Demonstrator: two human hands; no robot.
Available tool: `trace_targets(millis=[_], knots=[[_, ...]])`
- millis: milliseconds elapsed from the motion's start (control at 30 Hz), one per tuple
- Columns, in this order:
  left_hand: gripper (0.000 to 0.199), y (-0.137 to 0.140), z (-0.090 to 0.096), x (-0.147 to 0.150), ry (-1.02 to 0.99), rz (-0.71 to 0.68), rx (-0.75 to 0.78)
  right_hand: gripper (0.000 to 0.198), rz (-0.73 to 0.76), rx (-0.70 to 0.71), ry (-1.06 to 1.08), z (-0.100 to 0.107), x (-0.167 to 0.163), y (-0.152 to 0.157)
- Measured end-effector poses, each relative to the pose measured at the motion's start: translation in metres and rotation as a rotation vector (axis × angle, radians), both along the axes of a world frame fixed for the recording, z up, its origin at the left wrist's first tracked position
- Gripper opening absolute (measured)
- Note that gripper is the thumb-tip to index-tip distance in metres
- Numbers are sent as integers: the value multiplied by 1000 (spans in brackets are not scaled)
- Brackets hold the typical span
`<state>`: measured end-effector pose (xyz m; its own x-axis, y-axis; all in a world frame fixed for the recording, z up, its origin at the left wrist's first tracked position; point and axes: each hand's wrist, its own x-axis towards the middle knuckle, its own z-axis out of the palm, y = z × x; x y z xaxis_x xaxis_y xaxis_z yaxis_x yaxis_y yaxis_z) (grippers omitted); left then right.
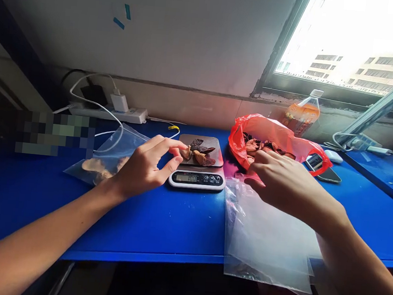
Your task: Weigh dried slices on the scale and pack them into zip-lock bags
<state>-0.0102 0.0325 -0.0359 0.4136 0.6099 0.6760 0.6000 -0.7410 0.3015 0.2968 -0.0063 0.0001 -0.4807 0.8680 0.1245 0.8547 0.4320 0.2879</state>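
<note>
My left hand (151, 164) pinches a pale dried husk-like piece (187, 153) between thumb and fingertips at the left edge of the scale's plate. Several dark brown, curled dried pieces (204, 158) lie on that plate beside it. The digital kitchen scale (171, 181) has a lit display that seems to read 10.0. At the front of a red plastic bag (275, 126) is my right hand (280, 176), its knuckles up and fingers bent down. Its fingertips are hidden, so their grip does not show. More dried pieces (252, 146) fill the bag's mouth.
Clear plastic bags (271, 238) overhang the blue table's (146, 235) front edge. A clear bag (130, 136) with pale dried pieces lies left. Behind are a power strip (135, 115) with cables, an orange-labelled bottle (304, 114) and a phone (331, 176).
</note>
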Motion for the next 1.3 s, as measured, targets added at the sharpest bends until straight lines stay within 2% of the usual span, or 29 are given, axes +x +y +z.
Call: trace_targets(millis=[167,233,433,700,1000,1167,1300], knots=[[17,5,1,-5,-1,54,-11,16,35,-129,-74,-10,-10,-3],[17,6,2,-6,0,71,-25,19,58,-150,-88,-13,-12,0],[16,6,1,-5,-3,52,-24,15,47,-153,-73,-18,-17,8],[16,8,0,-6,2,56,-42,29,40,-199,-52,-19,-22,9],[19,8,0,-6,-1,52,-79,18,46,-228,-16,-28,-24,18],[23,10,0,-8,-15,93,-103,17,77,-205,23,-38,-18,26],[22,5,3,-7,-13,89,-100,17,82,-194,43,-37,-18,27]])
